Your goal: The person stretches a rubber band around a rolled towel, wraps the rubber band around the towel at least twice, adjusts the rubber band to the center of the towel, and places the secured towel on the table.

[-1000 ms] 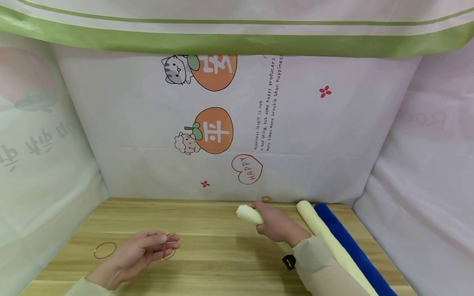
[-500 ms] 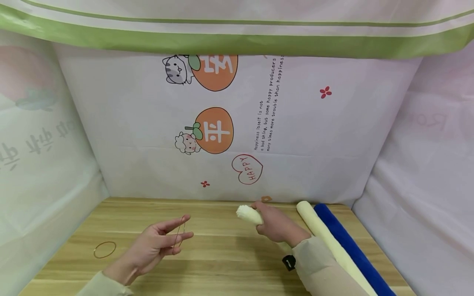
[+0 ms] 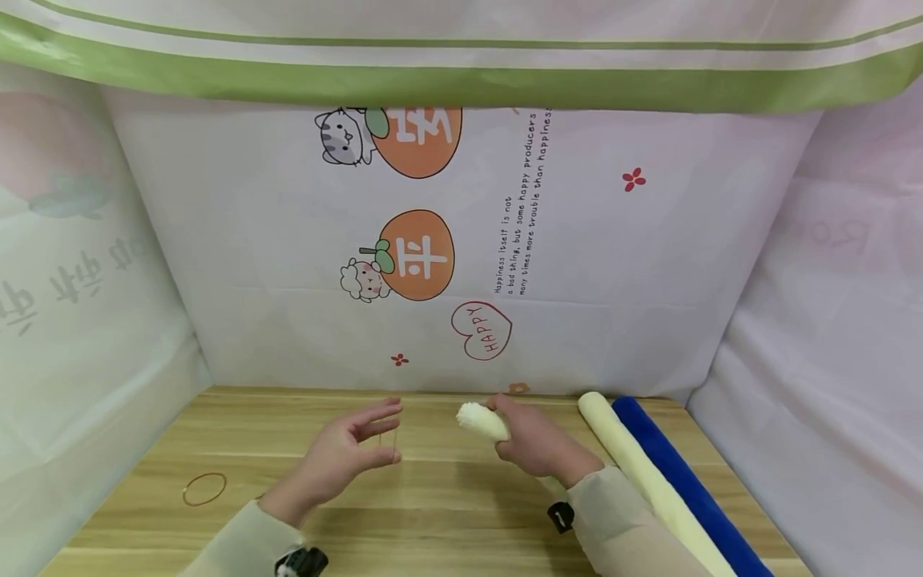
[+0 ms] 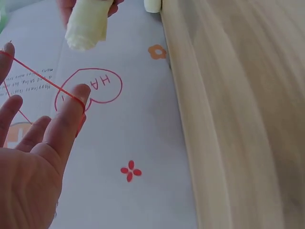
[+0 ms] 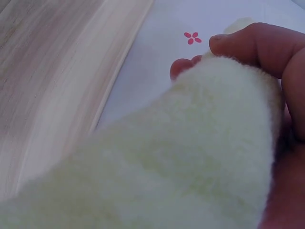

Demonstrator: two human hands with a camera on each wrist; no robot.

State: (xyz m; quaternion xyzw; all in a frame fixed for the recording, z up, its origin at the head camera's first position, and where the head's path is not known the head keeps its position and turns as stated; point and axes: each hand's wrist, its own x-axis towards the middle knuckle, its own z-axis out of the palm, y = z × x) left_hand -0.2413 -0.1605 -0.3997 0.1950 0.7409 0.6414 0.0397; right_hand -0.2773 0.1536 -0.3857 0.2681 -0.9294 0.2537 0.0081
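Note:
My left hand [image 3: 339,453] stands over the middle of the table, fingers spread. Around its thumb and fingers a thin red rubber band [image 4: 45,78] is stretched into a loop, seen best in the left wrist view. To its right, my right hand [image 3: 537,439] grips a rolled cream towel [image 3: 483,421] near its far end, thumb and fingers wrapped around the roll. That end points toward the left hand, a short gap away from it. The fuzzy roll fills much of the right wrist view, and my right forearm hides part of it in the head view.
Another rubber band [image 3: 184,490] lies on the wooden table [image 3: 433,521] at the left. A rolled cream towel [image 3: 652,481] and a rolled blue towel [image 3: 685,481] lie side by side at the right. Printed white sheets [image 3: 562,336] wall the back and sides.
My left hand has moved right and away from me, toward the towel's end. Its fingers have spread, stretching the rubber band. My right hand has stayed nearly still with the towel.

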